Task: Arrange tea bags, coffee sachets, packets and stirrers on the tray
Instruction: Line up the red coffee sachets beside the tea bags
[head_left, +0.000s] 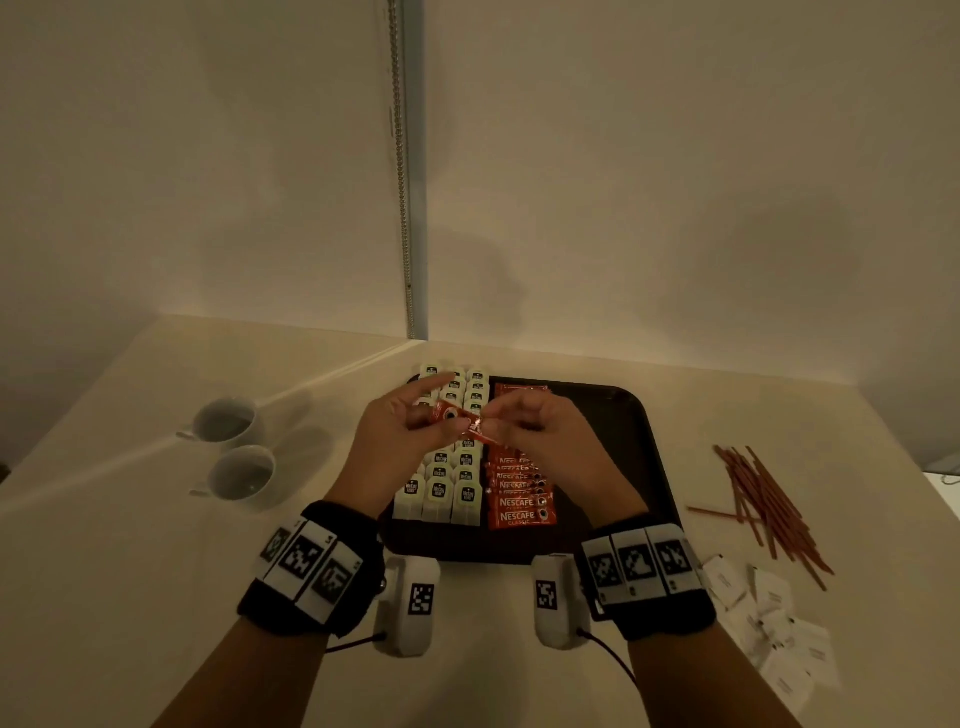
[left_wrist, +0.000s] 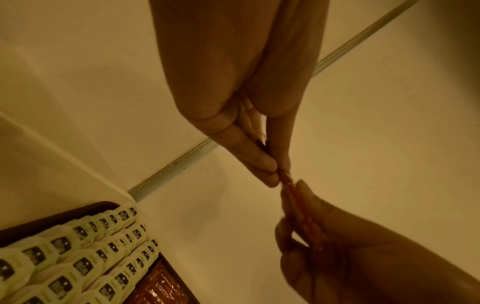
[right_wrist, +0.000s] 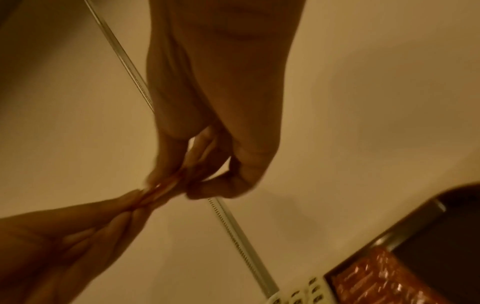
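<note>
1. Two hands, left hand (head_left: 397, 431) and right hand (head_left: 540, 428), pinching one red coffee sachet (head_left: 457, 418) by opposite ends, held above tray (head_left: 636, 441).
2. Tea bags (head_left: 447, 483), sachet row (head_left: 517, 493) on tray.
3. Stirrers (head_left: 763, 499), white packets (head_left: 774, 634) on table (head_left: 156, 545), right of tray.

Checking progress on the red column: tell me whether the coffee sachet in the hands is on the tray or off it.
Off it. The coffee sachet is pinched between the left hand and right hand, held above the tray.

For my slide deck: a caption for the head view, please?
Both hands pinch a red Nescafe sachet above the half-filled tray.
</note>
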